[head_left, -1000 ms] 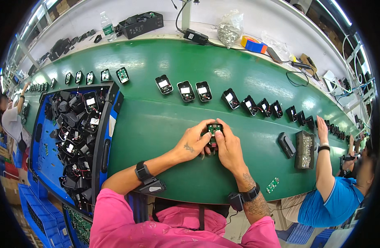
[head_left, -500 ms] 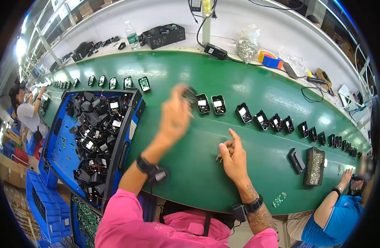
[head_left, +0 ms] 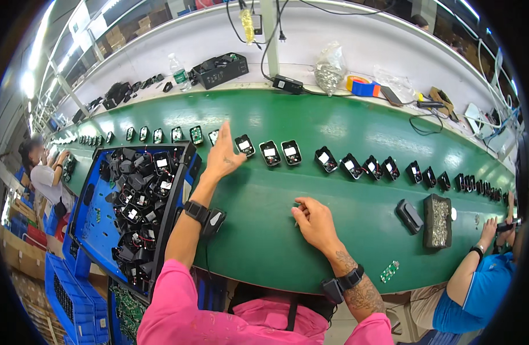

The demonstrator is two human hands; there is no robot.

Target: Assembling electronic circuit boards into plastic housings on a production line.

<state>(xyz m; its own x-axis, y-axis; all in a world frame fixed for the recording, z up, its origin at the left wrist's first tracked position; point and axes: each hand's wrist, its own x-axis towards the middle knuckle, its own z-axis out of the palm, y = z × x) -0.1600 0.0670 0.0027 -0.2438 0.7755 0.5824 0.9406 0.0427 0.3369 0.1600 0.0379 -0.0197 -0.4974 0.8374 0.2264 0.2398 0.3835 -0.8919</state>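
Note:
My left hand [head_left: 223, 154] is open above the row, with fingers straight and thumb spread. Just right of its thumb a black plastic housing [head_left: 245, 146] with a white patch inside stands on the green table. Behind the fingers another housing [head_left: 214, 137] is partly hidden. Two similar housings [head_left: 270, 153] [head_left: 290, 152] follow to the right. Nearer me, my right hand [head_left: 317, 223] is low over the bare tabletop, its fingers curled in and thumb against them. A small thing seems to stick out by its fingertips, too little to name.
A blue tray [head_left: 92, 221] piled with black housings and wires stands left. Circuit boards fill a bin [head_left: 126, 310] below it. At right are a black block [head_left: 410, 216], a box of small metal parts [head_left: 437, 221] and a loose circuit board [head_left: 389, 271]. Co-workers sit at both sides.
My left hand has let go of the dark housing it held and moved left, fingers now straight. More housings stand beside it in the row. My right hand's forefinger has curled in.

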